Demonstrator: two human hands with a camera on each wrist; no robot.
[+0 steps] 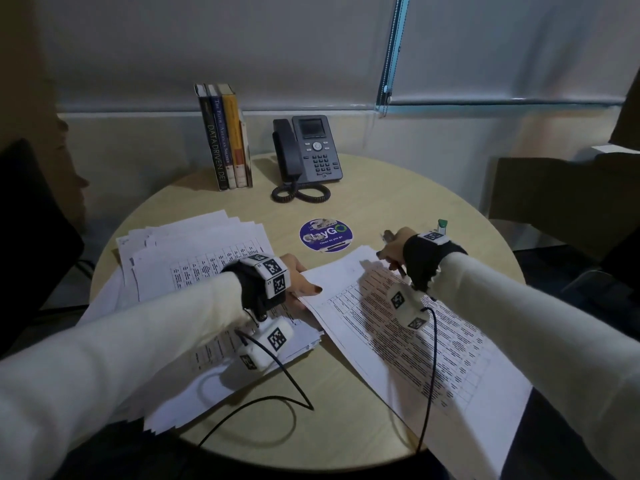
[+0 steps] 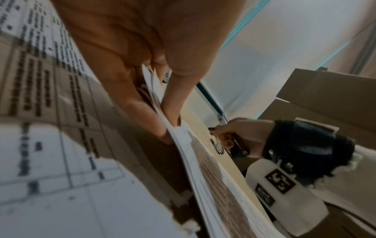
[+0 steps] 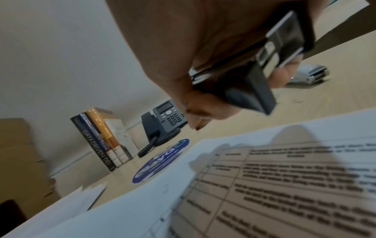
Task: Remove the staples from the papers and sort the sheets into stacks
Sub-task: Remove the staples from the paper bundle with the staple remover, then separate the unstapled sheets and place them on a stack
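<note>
A bundle of printed sheets (image 1: 415, 327) lies slanted across the round table (image 1: 398, 188), hanging over its near edge. My left hand (image 1: 304, 285) pinches the bundle's top left corner between thumb and fingers; the left wrist view shows the sheets' edges (image 2: 183, 145) fanned in that pinch (image 2: 162, 112). My right hand (image 1: 389, 249) hovers just past the bundle's top right corner and grips a black and metal staple remover (image 1: 387, 235), which shows close up in the right wrist view (image 3: 254, 83). A loose spread of printed sheets (image 1: 194, 258) lies under my left forearm.
Several books (image 1: 227, 140) stand at the back left, with a desk phone (image 1: 311, 150) beside them. A round blue sticker (image 1: 325, 235) marks the table's middle. A small white and green object (image 1: 441, 226) sits behind my right hand. Cardboard boxes (image 1: 554, 199) stand to the right.
</note>
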